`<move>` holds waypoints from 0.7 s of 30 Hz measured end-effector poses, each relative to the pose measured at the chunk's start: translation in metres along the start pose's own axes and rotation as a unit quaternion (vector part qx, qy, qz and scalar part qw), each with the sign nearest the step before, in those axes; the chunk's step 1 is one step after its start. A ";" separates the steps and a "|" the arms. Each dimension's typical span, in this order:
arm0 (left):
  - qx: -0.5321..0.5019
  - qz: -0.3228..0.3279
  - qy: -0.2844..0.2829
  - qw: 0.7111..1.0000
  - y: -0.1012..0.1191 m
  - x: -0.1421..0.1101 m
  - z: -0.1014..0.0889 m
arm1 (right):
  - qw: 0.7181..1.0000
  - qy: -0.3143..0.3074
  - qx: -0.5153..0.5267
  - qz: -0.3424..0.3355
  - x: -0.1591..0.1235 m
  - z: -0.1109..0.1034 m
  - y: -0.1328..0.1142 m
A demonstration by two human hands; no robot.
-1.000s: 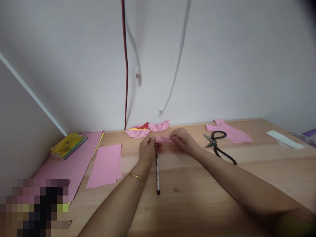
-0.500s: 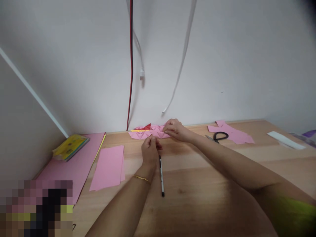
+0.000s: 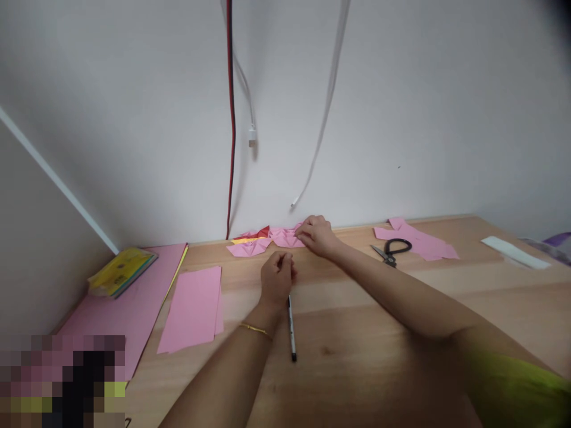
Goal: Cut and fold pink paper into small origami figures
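Note:
My right hand pinches the right end of a folded pink paper piece at the back of the table, against the wall. Left of that piece lies another pink folded paper, with red and yellow folded parts behind it. My left hand is just in front of these papers, its fingers curled closed and apart from them. I see nothing between its fingers. Below it a white pen with black ends lies on the wood, its upper tip partly covered by the hand.
Pink rectangular sheets lie at left, beside a large pink sheet bearing a yellow packet. At right are black-handled scissors, pink paper scraps and a white strip. Cables hang down the wall.
My left hand has drawn back from the folded papers toward me. My right hand stays at the right end of the pink paper. The view has shifted slightly.

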State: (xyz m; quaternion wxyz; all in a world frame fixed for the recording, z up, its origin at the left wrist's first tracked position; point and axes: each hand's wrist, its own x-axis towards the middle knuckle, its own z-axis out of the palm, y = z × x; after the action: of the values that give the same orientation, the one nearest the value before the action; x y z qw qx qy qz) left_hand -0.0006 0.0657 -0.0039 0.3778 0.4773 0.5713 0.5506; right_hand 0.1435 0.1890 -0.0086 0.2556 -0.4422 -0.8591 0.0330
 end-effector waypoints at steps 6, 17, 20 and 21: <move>0.032 0.023 -0.015 0.999 -0.003 0.001 0.000 | 0.999 0.022 -0.035 -0.007 -0.001 0.000 0.001; 0.071 0.051 -0.036 0.995 -0.004 0.001 -0.001 | 0.994 0.025 -0.079 -0.068 0.003 -0.004 -0.004; 0.065 0.053 -0.041 0.996 -0.005 0.001 0.000 | 0.994 0.031 -0.072 -0.072 0.002 -0.004 -0.004; 0.062 0.053 -0.041 0.996 -0.005 0.001 0.000 | 0.994 0.035 -0.067 -0.073 0.002 -0.004 -0.005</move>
State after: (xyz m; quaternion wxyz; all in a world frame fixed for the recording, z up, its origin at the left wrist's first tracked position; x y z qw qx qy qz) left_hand -0.0018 0.0671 -0.0089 0.3410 0.5517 0.5624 0.5129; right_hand 0.1408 0.1870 -0.0033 0.2568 -0.3956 -0.8798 -0.0591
